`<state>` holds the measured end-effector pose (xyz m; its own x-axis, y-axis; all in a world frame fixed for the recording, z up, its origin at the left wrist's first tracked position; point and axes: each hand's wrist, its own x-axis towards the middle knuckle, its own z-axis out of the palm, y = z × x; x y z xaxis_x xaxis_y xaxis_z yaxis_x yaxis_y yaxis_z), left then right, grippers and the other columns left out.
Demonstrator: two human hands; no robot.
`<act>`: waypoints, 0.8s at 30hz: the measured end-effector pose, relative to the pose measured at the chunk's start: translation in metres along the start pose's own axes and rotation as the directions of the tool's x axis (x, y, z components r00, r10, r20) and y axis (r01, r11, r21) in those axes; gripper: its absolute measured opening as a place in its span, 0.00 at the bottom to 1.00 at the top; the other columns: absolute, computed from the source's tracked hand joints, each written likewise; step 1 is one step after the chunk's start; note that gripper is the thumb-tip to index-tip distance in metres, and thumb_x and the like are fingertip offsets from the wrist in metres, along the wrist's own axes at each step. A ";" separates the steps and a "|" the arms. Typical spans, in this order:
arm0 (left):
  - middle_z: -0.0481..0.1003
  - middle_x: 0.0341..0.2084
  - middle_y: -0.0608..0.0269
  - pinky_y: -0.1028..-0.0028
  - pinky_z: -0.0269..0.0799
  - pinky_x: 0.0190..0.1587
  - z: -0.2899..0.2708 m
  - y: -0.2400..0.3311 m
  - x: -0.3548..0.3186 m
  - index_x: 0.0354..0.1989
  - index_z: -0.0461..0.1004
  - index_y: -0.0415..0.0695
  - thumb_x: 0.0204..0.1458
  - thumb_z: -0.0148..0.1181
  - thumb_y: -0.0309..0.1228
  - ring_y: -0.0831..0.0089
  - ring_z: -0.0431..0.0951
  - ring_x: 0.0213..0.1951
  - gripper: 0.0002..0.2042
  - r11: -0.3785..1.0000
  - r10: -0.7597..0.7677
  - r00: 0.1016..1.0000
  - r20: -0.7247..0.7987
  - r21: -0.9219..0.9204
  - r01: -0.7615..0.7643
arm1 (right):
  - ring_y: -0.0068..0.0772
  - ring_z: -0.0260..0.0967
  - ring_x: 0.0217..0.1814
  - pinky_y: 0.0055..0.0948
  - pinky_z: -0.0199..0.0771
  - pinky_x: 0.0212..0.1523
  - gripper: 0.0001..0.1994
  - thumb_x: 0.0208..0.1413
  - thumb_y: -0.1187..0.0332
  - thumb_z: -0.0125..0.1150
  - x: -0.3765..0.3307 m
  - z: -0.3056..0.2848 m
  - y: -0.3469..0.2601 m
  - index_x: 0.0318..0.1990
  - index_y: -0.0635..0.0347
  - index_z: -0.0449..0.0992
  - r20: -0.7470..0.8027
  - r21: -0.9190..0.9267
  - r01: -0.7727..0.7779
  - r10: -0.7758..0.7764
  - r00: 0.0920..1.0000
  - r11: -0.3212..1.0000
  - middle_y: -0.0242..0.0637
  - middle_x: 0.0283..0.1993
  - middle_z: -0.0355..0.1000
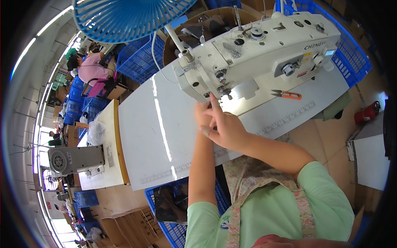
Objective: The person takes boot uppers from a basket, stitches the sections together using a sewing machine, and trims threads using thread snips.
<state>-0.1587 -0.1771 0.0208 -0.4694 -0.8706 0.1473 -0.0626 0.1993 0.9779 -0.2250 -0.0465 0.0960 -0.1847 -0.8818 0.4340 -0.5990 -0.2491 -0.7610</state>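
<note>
A white industrial sewing machine (252,51) stands on the pale table, its lit needle area near both hands. My right hand (229,130) is just below the machine's head. Its index finger stretches up to the needle area, the thumb stands apart with a wrap around it, and I see nothing held in it. Close beside it, to the left, is my left hand (202,112), blurred and partly covered by the right, so its fingers are not clear. Orange-handled thread snips (289,95) lie on the table right of the needle.
Over the far left of the machine hangs a blue fan (132,20). A blue crate (169,229) with dark pieces sits below the table's near edge. Another machine table (118,142) stands at left, a red fire extinguisher (367,113) at right. Farther back a person (91,68) sits.
</note>
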 end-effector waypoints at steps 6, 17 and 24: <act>0.69 0.11 0.58 0.69 0.59 0.20 0.006 -0.015 0.003 0.21 0.72 0.35 0.42 0.61 0.31 0.67 0.62 0.15 0.10 0.973 -0.025 0.992 -0.124 0.226 0.053 | 0.32 0.76 0.30 0.29 0.76 0.36 0.45 0.60 0.57 0.61 0.020 0.020 -0.003 0.68 0.78 0.39 -0.249 -0.132 0.089 -0.120 0.961 0.987 0.42 0.48 0.75; 0.70 0.13 0.56 0.67 0.61 0.21 0.005 -0.045 0.010 0.21 0.73 0.35 0.40 0.61 0.28 0.63 0.64 0.15 0.08 0.981 0.086 0.986 -0.141 -0.161 -0.108 | 0.29 0.76 0.39 0.25 0.76 0.43 0.31 0.59 0.72 0.60 0.022 0.027 -0.002 0.67 0.63 0.53 -0.281 0.792 0.208 0.040 0.959 0.574 0.50 0.56 0.70; 0.72 0.16 0.55 0.65 0.64 0.25 -0.011 -0.033 0.005 0.21 0.74 0.36 0.38 0.60 0.26 0.59 0.67 0.19 0.05 0.994 0.094 0.994 -0.048 0.065 -0.091 | 0.22 0.75 0.34 0.24 0.74 0.36 0.11 0.59 0.72 0.61 0.001 -0.022 0.018 0.48 0.63 0.76 -0.255 0.342 0.148 -0.060 0.965 0.928 0.37 0.33 0.78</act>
<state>-0.1496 -0.1929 -0.0092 -0.4305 -0.8685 0.2459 -0.0767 0.3067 0.9487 -0.2528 -0.0433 0.0932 -0.3413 -0.7339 0.5872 -0.3171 -0.4982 -0.8070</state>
